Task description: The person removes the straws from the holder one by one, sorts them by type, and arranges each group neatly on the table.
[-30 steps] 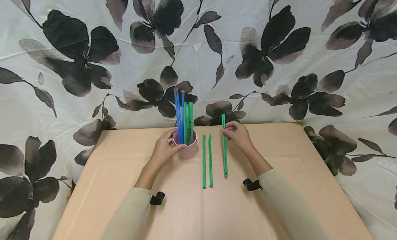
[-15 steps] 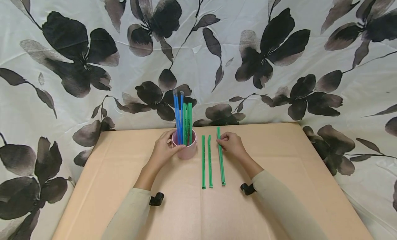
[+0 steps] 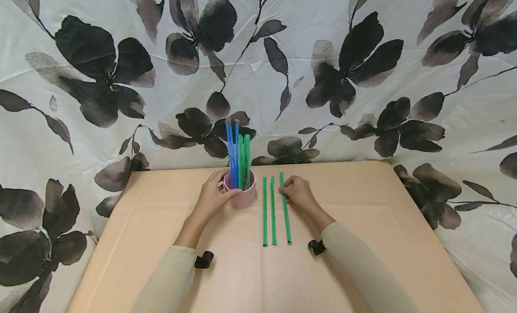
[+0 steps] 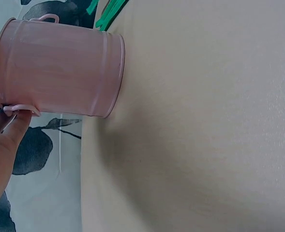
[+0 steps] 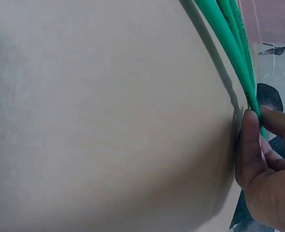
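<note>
A green straw point(image 3: 286, 218) is pinched near its far end by the fingers of the right hand point(image 3: 296, 191), apparently to be lined up beside two matching straws point(image 3: 265, 212) on the counter point(image 3: 234, 277), while a pink cup point(image 3: 245, 199) is gripped by the left hand point(image 3: 214, 189), and straightening, then release, seems called for.

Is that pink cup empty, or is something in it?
The pink cup isn't empty: blue sticks and green sticks stand in it, tops poking out.
</note>
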`<state>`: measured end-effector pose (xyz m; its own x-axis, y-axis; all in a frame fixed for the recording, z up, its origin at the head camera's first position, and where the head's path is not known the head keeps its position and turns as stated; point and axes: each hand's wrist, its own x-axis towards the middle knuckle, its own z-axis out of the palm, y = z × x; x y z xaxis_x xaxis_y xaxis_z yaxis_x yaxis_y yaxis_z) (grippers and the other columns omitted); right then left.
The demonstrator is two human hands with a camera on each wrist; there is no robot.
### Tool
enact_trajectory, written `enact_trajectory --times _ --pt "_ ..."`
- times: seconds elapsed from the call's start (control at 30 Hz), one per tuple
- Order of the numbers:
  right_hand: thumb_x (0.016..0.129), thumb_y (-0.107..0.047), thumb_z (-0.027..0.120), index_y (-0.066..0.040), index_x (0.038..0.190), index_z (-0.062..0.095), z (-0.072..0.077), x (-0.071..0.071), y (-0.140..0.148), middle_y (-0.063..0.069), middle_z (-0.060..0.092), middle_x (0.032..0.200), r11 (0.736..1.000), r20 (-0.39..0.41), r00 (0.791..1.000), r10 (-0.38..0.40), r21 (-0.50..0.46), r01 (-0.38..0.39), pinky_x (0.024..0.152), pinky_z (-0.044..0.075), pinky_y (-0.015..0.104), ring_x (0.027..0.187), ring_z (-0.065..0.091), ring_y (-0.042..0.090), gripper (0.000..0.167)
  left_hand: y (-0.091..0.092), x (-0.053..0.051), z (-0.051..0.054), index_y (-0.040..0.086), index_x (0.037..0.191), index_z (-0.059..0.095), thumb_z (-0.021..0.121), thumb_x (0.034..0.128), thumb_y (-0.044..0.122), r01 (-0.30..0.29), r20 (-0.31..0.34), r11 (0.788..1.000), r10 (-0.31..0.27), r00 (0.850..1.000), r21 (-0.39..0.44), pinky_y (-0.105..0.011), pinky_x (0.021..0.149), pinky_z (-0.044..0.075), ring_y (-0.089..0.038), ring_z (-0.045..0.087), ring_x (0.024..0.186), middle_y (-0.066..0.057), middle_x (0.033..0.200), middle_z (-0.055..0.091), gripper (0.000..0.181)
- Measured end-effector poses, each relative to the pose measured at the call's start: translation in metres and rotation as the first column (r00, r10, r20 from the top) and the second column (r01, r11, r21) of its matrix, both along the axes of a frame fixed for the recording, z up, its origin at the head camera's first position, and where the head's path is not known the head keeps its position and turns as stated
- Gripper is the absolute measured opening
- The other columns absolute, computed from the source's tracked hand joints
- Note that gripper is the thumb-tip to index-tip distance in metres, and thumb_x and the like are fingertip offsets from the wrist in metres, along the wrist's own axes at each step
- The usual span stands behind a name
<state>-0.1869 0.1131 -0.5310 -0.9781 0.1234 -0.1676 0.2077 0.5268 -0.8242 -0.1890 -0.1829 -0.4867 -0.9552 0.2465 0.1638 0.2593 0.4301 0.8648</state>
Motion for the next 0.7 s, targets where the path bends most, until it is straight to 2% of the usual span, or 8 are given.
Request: enact_trajectory --times 0.2,0.43,0.7 --pt "0.094 -0.017 0.077 -0.003 0.092 0.062 -0.003 0.0 -0.005 0.007 0.063 0.071 0.996 -0.003 1.0 0.022 0.088 -0.022 0.047 0.054 0.022 0.051 0.061 0.013 0.02 0.0 0.0 0.001 0.002 0.149 0.05 0.09 0.0811 0.019 0.011 -0.001 1.0 -0.011 1.0 0.023 -0.045 0.109 0.054 -0.038 0.055 0.136 -0.02 0.144 0.054 0.081" --pt "0.092 -0.014 0.077 -0.003 0.09 0.062 0.0 0.001 -0.01 0.008 0.064 0.073 0.977 -0.018 0.999 0.047 0.211 -0.042 0.047 0.048 0.022 0.054 0.059 0.015 0.019 0.0 0.0 0.001 0.002 0.148 0.051 0.089 0.0821 0.021 0.005 -0.007 1.0 -0.005 1.0 0.015 -0.045 0.109 0.054 -0.037 0.056 0.135 -0.02 0.144 0.055 0.079" --pt "0.091 -0.008 0.075 0.001 0.1 0.066 -0.001 0.003 -0.012 0.01 0.068 0.081 0.984 0.003 0.999 0.043 0.174 -0.042 0.052 0.057 0.022 0.06 0.065 0.015 0.016 -0.001 0.0 0.0 0.004 0.149 0.051 0.09 0.0815 0.022 0.003 0.006 1.0 -0.003 1.0 0.013 -0.045 0.109 0.054 -0.037 0.055 0.136 -0.019 0.144 0.055 0.08"
